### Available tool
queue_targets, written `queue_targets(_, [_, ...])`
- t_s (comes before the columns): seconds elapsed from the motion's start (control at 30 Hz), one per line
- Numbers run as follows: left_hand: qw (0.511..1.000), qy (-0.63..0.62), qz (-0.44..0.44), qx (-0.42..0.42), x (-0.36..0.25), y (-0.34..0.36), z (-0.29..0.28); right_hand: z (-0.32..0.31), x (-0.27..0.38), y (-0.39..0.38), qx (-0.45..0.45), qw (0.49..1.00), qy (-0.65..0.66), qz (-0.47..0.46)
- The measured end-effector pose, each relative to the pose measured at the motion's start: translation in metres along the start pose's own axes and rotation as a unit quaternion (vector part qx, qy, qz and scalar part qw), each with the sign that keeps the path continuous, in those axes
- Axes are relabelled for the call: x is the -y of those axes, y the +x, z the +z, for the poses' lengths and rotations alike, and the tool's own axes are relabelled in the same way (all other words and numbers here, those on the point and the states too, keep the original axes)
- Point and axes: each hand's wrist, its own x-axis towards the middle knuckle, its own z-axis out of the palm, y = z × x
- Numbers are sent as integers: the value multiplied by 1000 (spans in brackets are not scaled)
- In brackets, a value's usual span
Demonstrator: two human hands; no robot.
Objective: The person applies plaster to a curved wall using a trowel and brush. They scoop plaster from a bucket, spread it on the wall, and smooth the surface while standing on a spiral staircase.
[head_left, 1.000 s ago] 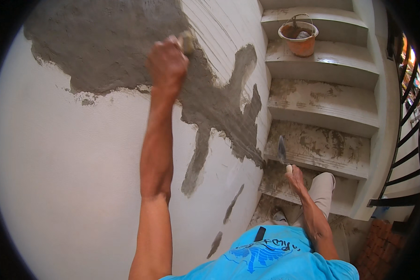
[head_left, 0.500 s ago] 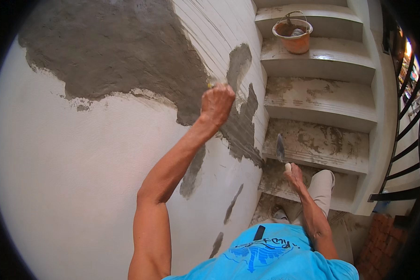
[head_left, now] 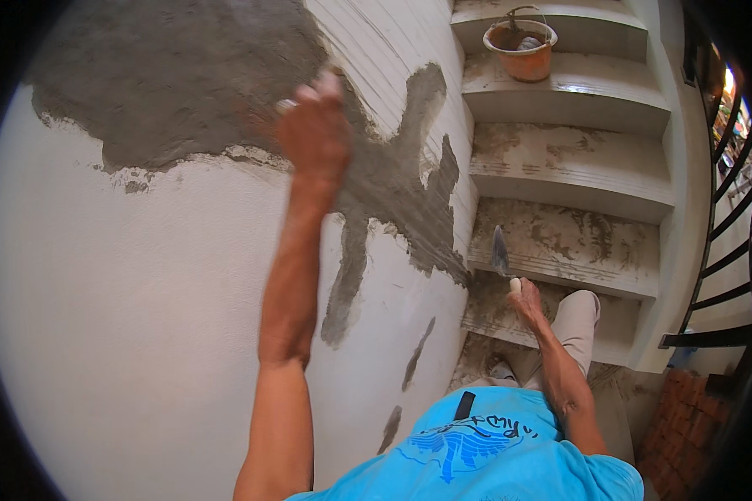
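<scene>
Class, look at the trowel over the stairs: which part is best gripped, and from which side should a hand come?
Probably best by the pale handle, coming from the person's own side, where the right hand grips it. The trowel's grey blade points away from the body, up the stairs, narrowing toward its far tip, leaving the handle end nearest.

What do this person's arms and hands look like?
The left hand and right hand are ungloved, with no watch or bracelet visible. No sleeve covers the left forearm or right forearm. The shirt is bright blue with darker markings.
</scene>
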Motion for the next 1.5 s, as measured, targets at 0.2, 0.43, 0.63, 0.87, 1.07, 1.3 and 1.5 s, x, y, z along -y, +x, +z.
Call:
queue_targets(0.2, [969, -139, 11, 204, -35, -127, 57, 12, -19, 5, -7, 998, -46, -39])
queue_targets(0.43, [972, -153, -118, 134, -28, -116, 41, 34, -60, 12, -5, 994, -75, -73])
queue_targets(0.63, [952, -201, -225, 51, -3, -106, -19, 9, -32, 1, 14, 998, -39, -48])
queue_targets(0.87, [686, -614, -390, -7, 3, -169, -60, 7, -53, 14, -19, 993, -73, -87])
queue_targets(1.07, [218, -881, -412, 81, -62, -284, -40, 17, -53, 20, -6, 996, -50, -74])
queue_targets(1.3, [169, -845, -414, 295, -84, -356, -47, 12, -62, 7, 76, 995, -70, 17])
queue_targets(1.5, [418, -753, -409, 304, -87, -360, -46, 4, -9, -20, 76, 997, 7, -2])
